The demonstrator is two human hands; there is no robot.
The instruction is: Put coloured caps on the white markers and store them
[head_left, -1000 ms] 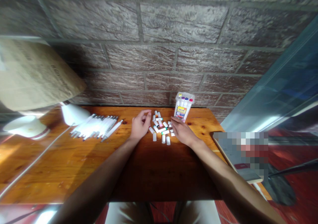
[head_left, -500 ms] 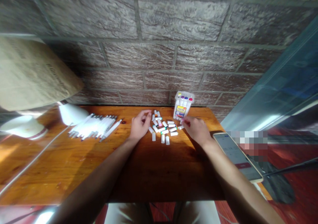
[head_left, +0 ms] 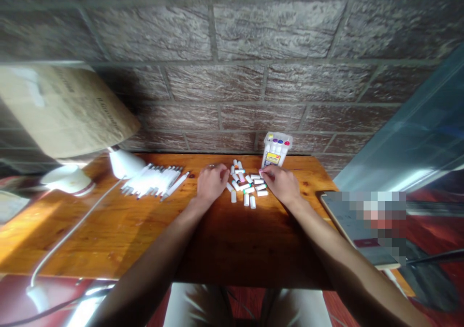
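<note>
Several small white marker caps [head_left: 246,184] with coloured ends lie scattered on a wooden table [head_left: 224,240] near the brick wall. My left hand [head_left: 211,182] rests curled on the table at the left edge of the caps, fingers bent inward. My right hand [head_left: 281,184] sits at the right edge of the caps, its fingertips pinched together close to a cap. Just behind it stands a clear marker box [head_left: 276,150] with a few capped markers upright inside. A row of uncapped white markers [head_left: 155,183] lies to the left.
A white desk lamp [head_left: 125,163] with its cable [head_left: 68,235] and a white base [head_left: 67,179] sit at the left, under a cardboard box [head_left: 61,109]. A phone [head_left: 358,225] lies at the table's right edge. A glass panel rises on the right.
My right hand has drawn back from over the caps to their right edge, near the marker box. My left hand has curled in more. The view has shifted slightly.
</note>
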